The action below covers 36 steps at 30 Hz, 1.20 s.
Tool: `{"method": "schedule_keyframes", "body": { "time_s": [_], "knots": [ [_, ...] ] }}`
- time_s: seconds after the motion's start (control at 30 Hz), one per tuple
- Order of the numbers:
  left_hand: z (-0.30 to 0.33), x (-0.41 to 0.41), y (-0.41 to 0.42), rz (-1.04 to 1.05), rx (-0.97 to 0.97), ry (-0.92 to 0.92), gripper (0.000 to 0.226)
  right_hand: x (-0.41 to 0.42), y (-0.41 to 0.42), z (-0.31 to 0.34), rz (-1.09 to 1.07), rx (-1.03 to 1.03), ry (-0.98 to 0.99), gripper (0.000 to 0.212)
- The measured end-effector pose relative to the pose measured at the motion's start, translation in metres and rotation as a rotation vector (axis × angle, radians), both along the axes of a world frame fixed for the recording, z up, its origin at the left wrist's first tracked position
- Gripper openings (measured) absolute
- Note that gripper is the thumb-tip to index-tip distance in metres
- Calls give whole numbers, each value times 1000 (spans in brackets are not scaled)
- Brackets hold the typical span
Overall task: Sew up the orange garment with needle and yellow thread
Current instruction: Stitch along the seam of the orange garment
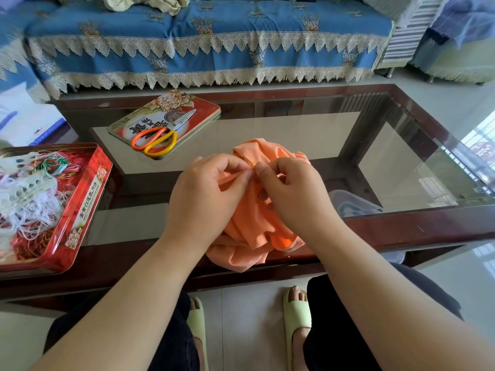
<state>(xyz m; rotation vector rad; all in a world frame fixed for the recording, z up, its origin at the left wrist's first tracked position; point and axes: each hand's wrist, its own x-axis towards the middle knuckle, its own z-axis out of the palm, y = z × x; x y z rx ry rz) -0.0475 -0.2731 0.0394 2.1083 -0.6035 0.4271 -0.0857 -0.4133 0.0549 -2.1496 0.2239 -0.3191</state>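
The orange garment (249, 223) lies bunched at the near edge of the glass coffee table, partly hanging over it. My left hand (203, 194) pinches a fold of the cloth at its top. My right hand (292, 194) pinches the same spot from the right, fingertips almost meeting the left ones. A short bit of yellow thread (251, 164) shows on the cloth just above the fingertips, and another loop shows under my right palm. The needle is too small to make out between the fingers.
A red tin (88, 199) full of tangled threads sits on the table at the left. Its lid (203, 108) lies further back with orange-and-yellow scissors (160, 139) on it. A blue sofa (209, 38) stands behind the glass table (401, 226).
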Motion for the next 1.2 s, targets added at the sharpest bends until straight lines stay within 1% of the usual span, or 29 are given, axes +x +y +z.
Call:
{"method": "schedule_keyframes", "body": {
  "time_s": [0.1,0.23,0.37,0.43,0.57,0.67,0.77,0.9,0.97,1.0,1.1,1.13,1.2],
  "knots": [
    [-2,0,-1,12,-12,-13,20,0,2,-4,5,-7,-18,33],
    [-2,3,1,36,-32,-3,16,1,-3,-2,114,-27,-32,27],
    [0,6,3,52,-33,-37,16,1,-11,3,202,-89,43,22],
    [-1,5,2,20,-28,-59,16,1,-12,2,189,-69,29,22],
    [-2,3,-1,-71,-24,-83,18,2,-12,4,172,47,-18,27],
    [-3,6,1,-42,-46,-92,17,1,-17,10,253,34,48,29],
    [-2,7,1,-42,-37,-82,19,2,-19,8,307,-26,68,24],
    [0,5,1,-115,-18,19,9,2,-18,6,278,-64,20,22],
    [3,4,1,-152,-49,116,7,1,-21,9,285,-17,39,25],
    [5,3,1,-168,-67,156,10,2,-24,10,264,25,19,27],
    [7,1,-1,-193,-83,204,17,5,-33,13,49,88,-126,29],
    [7,0,-1,-193,-84,208,17,6,-35,12,-1,71,-134,30],
    [7,1,-1,-196,-92,201,17,8,-35,10,9,-5,-83,32]
  ]
}}
